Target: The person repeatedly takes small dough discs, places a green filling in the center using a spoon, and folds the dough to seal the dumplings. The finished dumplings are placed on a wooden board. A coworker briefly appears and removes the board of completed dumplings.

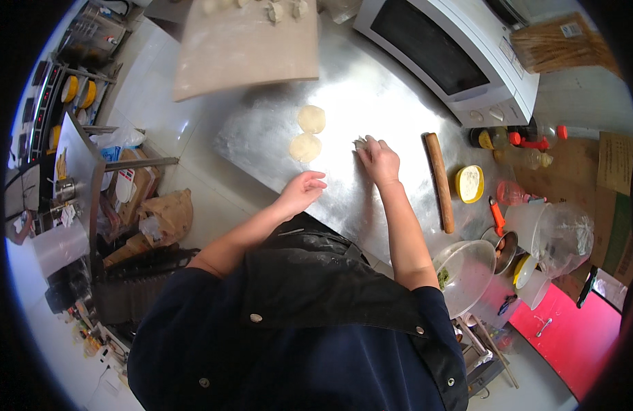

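Near the middle of the stainless-steel table [342,190], the fingers of my right hand [380,160] pinch a small pale item [360,143]. It looks like a folded dumpling, though the fingers cover part of it. My left hand [302,192] hovers by the table's near edge with nothing in it, its fingers loosely curved and apart. Two flat round dough wrappers lie beyond it, the farther one [311,119] and the nearer one [305,148], edge to edge. To the right of my right hand rests a wooden rolling pin [439,182].
A floured wooden board [249,51] bearing dumplings juts over the far left. At the far right stands a white microwave oven [445,56]. Right of the pin are a yellow-rimmed bowl of flour [470,184], an orange-handled tool [497,216], bottles [493,137] and a plastic bowl [473,282] with green filling.
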`<act>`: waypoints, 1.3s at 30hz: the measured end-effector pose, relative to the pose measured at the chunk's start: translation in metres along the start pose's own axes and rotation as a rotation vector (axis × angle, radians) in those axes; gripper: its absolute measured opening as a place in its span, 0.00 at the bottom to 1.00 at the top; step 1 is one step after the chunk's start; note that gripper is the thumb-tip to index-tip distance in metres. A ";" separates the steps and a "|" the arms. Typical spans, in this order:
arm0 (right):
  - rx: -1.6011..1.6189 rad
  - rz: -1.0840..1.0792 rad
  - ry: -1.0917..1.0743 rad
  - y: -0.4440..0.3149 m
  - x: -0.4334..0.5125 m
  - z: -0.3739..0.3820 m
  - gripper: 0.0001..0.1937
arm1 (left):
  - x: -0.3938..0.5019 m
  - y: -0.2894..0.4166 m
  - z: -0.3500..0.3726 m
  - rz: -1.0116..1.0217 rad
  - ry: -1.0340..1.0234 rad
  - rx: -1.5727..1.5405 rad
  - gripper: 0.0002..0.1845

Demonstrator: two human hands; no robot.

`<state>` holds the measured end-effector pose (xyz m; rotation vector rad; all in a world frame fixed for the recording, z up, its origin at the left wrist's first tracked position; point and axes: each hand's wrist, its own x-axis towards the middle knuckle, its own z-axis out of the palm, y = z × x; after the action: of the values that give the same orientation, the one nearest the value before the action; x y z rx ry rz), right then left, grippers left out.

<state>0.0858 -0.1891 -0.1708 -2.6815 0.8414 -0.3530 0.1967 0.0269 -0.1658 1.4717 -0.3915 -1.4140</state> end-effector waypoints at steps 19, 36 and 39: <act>0.551 0.498 -0.156 -0.017 -0.015 -0.012 0.16 | 0.023 0.000 -0.096 0.201 0.403 -0.111 0.14; -0.111 -0.100 0.050 -0.238 0.326 0.004 0.15 | 0.026 -0.001 -0.104 0.285 0.416 -0.065 0.12; -0.175 -0.097 -0.023 -0.239 0.332 0.011 0.16 | 0.026 -0.004 -0.104 0.333 0.434 -0.003 0.11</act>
<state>0.4768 -0.1950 -0.0485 -2.8899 0.7700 -0.2815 0.2934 0.0526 -0.2041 1.5770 -0.3382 -0.8065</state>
